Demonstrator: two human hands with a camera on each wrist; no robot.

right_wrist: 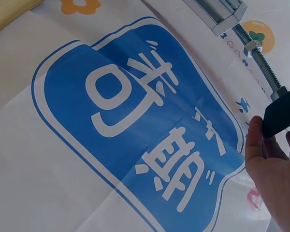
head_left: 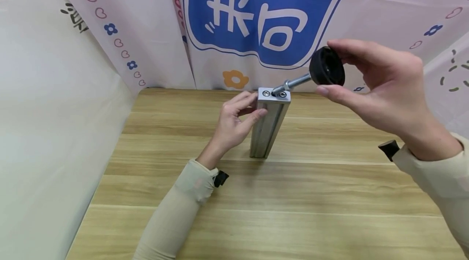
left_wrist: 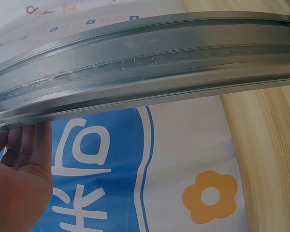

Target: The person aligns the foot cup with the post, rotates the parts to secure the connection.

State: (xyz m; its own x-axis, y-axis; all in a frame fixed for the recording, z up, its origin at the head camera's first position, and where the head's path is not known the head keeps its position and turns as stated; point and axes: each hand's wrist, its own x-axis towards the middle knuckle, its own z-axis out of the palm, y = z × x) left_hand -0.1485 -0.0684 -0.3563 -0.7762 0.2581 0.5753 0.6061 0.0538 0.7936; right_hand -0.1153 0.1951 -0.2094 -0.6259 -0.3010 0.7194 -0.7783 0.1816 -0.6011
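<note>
An aluminium profile [head_left: 264, 129] stands upright on the table, its top end plate [head_left: 261, 98] carrying two screws with a hole between them. My left hand [head_left: 234, 123] holds the profile near the top, thumb on the front side; the left wrist view shows fingers along its edge. Between thumb and fingers, my right hand [head_left: 388, 84] pinches the black round base of a levelling foot [head_left: 326, 66]. Its threaded rod [right_wrist: 268, 67], with a hex nut [right_wrist: 253, 47] on it, slants down to the middle hole. How far the tip enters cannot be told.
The wood-grain table [head_left: 176, 137] ends at a printed cloth backdrop [head_left: 154, 48] close behind the profile. A pale cloth [head_left: 47, 109] hangs along the left side. Small black pieces [head_left: 221, 178] are worn at both cuffs.
</note>
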